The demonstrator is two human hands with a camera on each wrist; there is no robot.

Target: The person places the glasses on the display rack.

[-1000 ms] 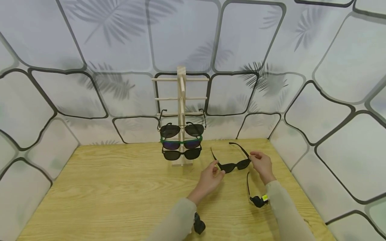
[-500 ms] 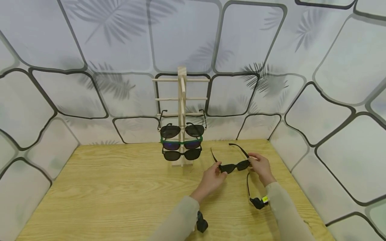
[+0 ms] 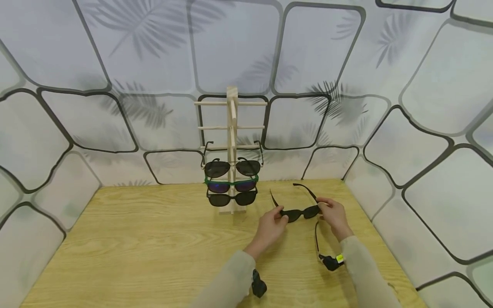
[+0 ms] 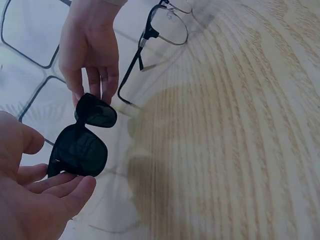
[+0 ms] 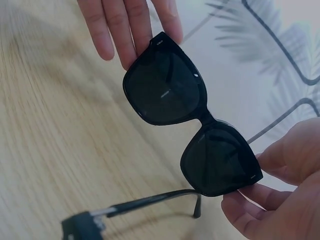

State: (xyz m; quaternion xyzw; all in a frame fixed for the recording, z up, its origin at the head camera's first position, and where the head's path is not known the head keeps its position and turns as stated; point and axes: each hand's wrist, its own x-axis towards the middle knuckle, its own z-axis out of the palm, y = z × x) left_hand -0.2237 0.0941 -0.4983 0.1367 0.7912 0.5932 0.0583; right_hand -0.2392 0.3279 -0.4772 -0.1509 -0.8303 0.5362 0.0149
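Note:
A pair of black sunglasses, temples unfolded and pointing toward the back wall, is held by both hands in front of me. My left hand pinches the left corner of the frame near the hinge. At the right corner my right hand grips with thumb and fingers. In the right wrist view the dark lenses face the camera. Just nearer to me, a second pair of glasses with thin metal rims and black temples lies on the wood, partly hidden by the right wrist in the head view.
A wooden display rack stands at the back centre. Aviator sunglasses, green-framed sunglasses and black sunglasses hang on its lower rungs; two upper rungs are bare. Patterned walls enclose the wooden table.
My left hand has shifted slightly right and tightened on the left corner of the sunglasses. The right hand and the sunglasses have hardly moved.

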